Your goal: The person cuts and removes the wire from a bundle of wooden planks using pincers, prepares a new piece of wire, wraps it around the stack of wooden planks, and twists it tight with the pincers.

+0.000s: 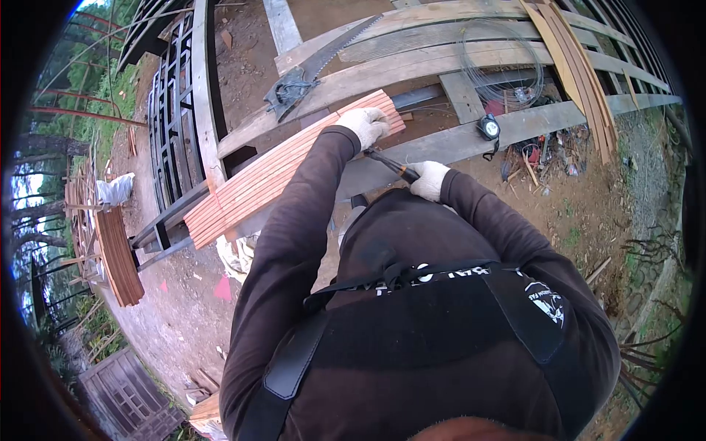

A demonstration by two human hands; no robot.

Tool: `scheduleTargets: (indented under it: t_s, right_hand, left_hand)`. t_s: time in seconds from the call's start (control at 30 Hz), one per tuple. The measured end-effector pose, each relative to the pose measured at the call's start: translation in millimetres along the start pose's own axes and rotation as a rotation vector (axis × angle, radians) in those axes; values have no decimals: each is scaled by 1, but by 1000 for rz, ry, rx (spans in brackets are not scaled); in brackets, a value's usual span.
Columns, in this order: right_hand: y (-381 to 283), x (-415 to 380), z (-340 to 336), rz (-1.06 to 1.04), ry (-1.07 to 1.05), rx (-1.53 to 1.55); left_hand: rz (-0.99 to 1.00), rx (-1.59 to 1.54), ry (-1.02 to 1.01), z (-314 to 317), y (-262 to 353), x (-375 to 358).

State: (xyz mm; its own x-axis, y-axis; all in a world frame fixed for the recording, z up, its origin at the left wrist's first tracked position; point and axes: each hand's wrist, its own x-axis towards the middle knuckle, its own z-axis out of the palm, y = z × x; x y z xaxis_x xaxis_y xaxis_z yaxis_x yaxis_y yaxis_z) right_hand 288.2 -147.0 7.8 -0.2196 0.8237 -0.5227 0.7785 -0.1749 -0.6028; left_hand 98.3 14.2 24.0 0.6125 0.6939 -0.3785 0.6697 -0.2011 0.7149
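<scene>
My left hand (365, 127), in a white work glove, is curled over the right end of a bundle of reddish-brown wooden slats (268, 176). The bundle lies slanted across a bench frame, its slats side by side. Just below that end, my right hand (429, 180), also gloved, is closed round the grip of a hand tool (393, 165) with a dark metal shaft and a black-and-orange handle. The tool's tip reaches the bundle's lower edge near my left hand. Its exact kind is not clear.
A handsaw (340, 45) lies on the planks beside a dark cloth (290, 90). To the right are a coil of wire (502, 62), a tape measure (487, 127) and long wooden strips (581, 73). Another slat stack (118, 257) stands at left.
</scene>
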Motion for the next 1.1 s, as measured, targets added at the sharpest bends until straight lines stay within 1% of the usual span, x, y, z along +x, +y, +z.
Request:
scheduleTargets:
  t_s: [0.07, 0.1, 0.13, 0.2, 0.23, 0.27, 0.33, 0.37, 0.4, 0.43, 0.47, 0.5, 0.53, 0.57, 0.6, 0.67, 0.7, 0.73, 0.8, 0.83, 0.87, 0.93, 0.97, 1.0, 1.07, 1.1]
  right_hand:
    - [12, 8, 2, 56, -238, 354]
    - [11, 9, 5, 15, -217, 291]
    - [13, 8, 6, 7, -228, 283]
    - [11, -2, 6, -110, 152, -143]
    - [-2, -12, -12, -106, 114, -368]
    - [1, -12, -16, -84, 89, -360]
    - [26, -9, 0, -79, 107, -60]
    - [36, -11, 5, -84, 98, -58]
    - [39, -14, 3, -68, 97, 94]
    - [42, -16, 0, -52, 97, 243]
    - [51, -14, 3, -55, 95, 240]
    - [62, -9, 11, -116, 80, 483]
    - [63, -7, 12, -176, 60, 727]
    - [63, -4, 13, -165, 49, 784]
    - [58, -1, 15, -167, 37, 780]
    - [46, 7, 19, -189, -3, 1133]
    - [36, 11, 19, -194, -17, 1124]
    - [23, 15, 18, -230, 37, 1110]
    - [3, 17, 14, -298, 143, 1088]
    - [0, 17, 9, -295, 130, 1019]
    - [-3, 15, 6, -299, 122, 1017]
    - [-10, 11, -2, -399, 216, 961]
    - [-12, 9, -7, -492, 333, 808]
    - [-12, 9, -12, -494, 329, 803]
    - [-17, 6, -22, -707, 581, 415]
    - [-32, -3, -28, -693, 588, 429]
  left_hand:
    - [-71, -128, 52, 3, -12, 3]
    - [-99, -240, 93, 4, -10, -2]
    - [-107, -245, 106, 5, -8, -6]
    - [-153, -395, 240, 8, -5, -22]
    - [-134, -479, 282, 11, -13, -28]
    - [-140, -481, 291, 16, -20, -35]
    - [-173, -862, 476, 28, -30, -56]
    - [-243, -923, 491, 31, -33, -68]
    - [-246, -924, 496, 41, -34, -81]
    - [-268, -1092, 561, 56, -38, -92]
    - [-289, -1261, 623, 70, -41, -101]
    - [-288, -1263, 628, 82, -42, -108]
    - [-291, -1384, 623, 95, -42, -115]
    - [-293, -1506, 618, 104, -43, -117]
    - [-296, -1511, 630, 111, -45, -116]
    - [-349, -1500, 524, 121, -50, -113]
    - [-242, -1624, 429, 126, -59, -109]
    - [-237, -1629, 443, 120, -51, -110]
    - [-394, -1344, 446, 107, -34, -114]
    - [-373, -1277, 544, 103, -28, -114]
    - [-374, -1279, 554, 98, -25, -117]
    - [-351, -1162, 699, 88, -27, -122]
    - [-317, -1139, 755, 87, -37, -122]
    - [-331, -1088, 800, 78, -38, -124]
    - [-319, -1167, 784, 60, -37, -128]
    - [-319, -1168, 794, 54, -31, -128]
